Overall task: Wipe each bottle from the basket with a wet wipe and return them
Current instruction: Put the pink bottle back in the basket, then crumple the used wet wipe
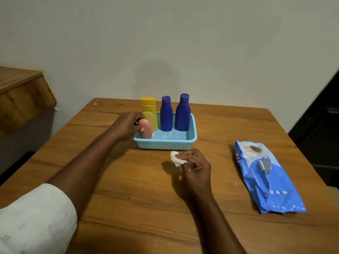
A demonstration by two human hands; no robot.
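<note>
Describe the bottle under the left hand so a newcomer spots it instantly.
On the wooden table sits a light blue basket. At its left front corner, gripped by the left hand, stands the pink bottle: shortest, round-topped, unlike the yellow bottle and two blue bottles.

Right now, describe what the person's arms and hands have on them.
The left arm has a white sleeve rolled up above the elbow, with faint grey smudges. The right arm is bare as far as the frame shows. No watch or gloves on the left hand or right hand.

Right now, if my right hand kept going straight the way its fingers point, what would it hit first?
Probably the near wall of the blue basket. The right hand, pinching the wet wipe, points up and slightly left toward it, with only bare table between. Depth is hard to judge.
</note>
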